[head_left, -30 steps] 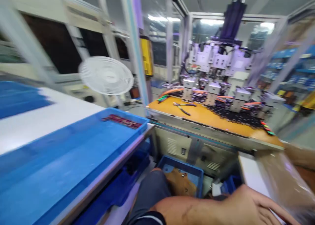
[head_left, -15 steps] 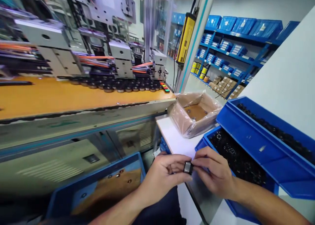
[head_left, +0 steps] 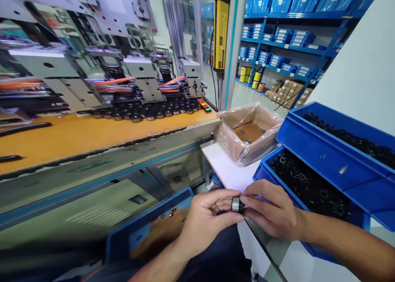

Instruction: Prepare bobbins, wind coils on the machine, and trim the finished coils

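Note:
A small round part, with a ribbed silver metal ring and a black end, is between my two hands above the white side table's edge. My left hand pinches it between thumb and fingers from the left. From the right, my right hand closes its fingertips on the black end. Just behind my right hand is a blue bin full of small black plastic parts.
A lined cardboard box with a few small parts stands on the side table. Another blue bin rests tilted at right. Several black-and-metal round parts line the machine's orange worktop. A blue crate sits low at left.
The part has turned between my fingers, so its ribbed metal side now shows more. Both hands stay together at nearly the same spot. The camera view has shifted.

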Tool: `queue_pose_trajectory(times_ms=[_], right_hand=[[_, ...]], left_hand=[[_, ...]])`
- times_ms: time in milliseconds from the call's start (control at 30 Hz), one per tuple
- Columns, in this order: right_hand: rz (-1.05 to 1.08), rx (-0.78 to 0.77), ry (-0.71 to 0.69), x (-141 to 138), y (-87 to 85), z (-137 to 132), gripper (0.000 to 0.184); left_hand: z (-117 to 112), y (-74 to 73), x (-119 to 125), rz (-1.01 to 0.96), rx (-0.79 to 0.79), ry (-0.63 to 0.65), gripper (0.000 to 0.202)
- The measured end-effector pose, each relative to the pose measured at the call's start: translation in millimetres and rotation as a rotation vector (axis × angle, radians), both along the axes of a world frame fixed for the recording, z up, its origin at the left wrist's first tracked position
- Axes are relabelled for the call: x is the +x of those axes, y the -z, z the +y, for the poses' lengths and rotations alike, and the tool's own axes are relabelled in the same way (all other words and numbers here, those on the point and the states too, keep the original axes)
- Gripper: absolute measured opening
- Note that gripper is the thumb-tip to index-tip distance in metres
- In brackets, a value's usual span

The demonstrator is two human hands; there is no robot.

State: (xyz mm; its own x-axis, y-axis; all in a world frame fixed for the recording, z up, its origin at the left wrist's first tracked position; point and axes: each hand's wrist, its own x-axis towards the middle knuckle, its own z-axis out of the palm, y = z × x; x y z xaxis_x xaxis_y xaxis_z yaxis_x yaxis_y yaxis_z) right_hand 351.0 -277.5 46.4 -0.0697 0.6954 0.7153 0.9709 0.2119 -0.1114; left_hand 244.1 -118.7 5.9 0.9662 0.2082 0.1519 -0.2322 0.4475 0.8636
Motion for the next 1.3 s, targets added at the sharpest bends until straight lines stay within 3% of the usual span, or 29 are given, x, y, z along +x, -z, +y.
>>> queue_pose_trajectory(times_ms=[300, 567, 633, 733, 833, 967, 1100, 1300], right_hand=[[-0.073, 0.014, 0.031, -2, -0.7, -3, 0.020], [-0.194, 0.041, 0.035, -1, 3.2, -6, 0.028], [-0.146, 0.059, 0.031, -3, 3.5, -6, 0.029], [-0.038, 0.060, 0.037, -7, 2.0, -5, 0.031], [0.051, 0.037, 0.040, -11, 0.6, -5, 0.028], [0.072, 0.019, 0.006, -12, -0.6, -5, 0.024], [0.063, 0.001, -0.001, -12, -3.1, -4, 0.025], [0.019, 0.031, 0.034, -7, 0.5, -3, 0.025]], left_hand=[[0, -3.9, -3, 0.019, 0.025, -0.014, 0.044], [-27, -3.0, -5, -0.014, -0.046, -0.147, 0.035], [-25, -2.8, -6, -0.070, 0.070, -0.212, 0.041], [-9, -5.4, -9, -0.239, 0.501, -0.361, 0.046], [8, -11.0, -10, -0.407, 0.882, -0.398, 0.039], [14, -15.4, -11, -0.511, 1.079, -0.431, 0.028], [8, -10.4, -11, -0.533, 1.056, -0.454, 0.025], [-2, -0.3, -10, -0.253, 0.760, -0.433, 0.026]])
